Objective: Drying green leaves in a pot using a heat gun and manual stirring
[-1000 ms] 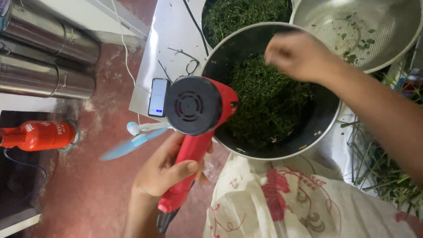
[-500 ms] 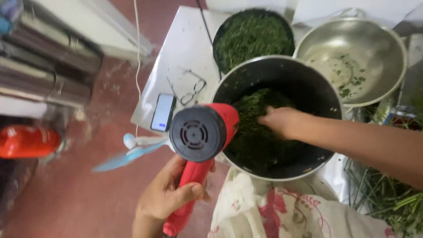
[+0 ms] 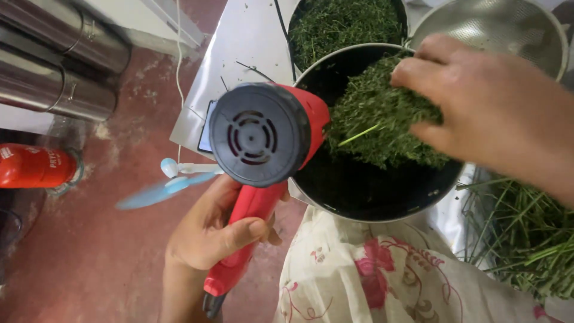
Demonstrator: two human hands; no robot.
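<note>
While out of frame past its wrist, right hand [image 3: 478, 113] on chopped greens [image 3: 382, 119].

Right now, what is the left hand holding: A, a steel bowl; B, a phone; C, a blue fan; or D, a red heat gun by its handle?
D: the left hand is wrapped around the handle of the red heat gun, aimed at the pan where the right hand lifts chopped greens.

Blower [image 3: 263, 137]: in the left hand [image 3: 209, 230], just left of the pot [image 3: 359, 191].
Herbs [image 3: 382, 119]: in the pot, under the right hand [image 3: 478, 107].
Behind the pot: bowl [image 3: 344, 24], strainer [image 3: 496, 30].
Fan [image 3: 167, 182]: left of the blower, on the floor.
</note>
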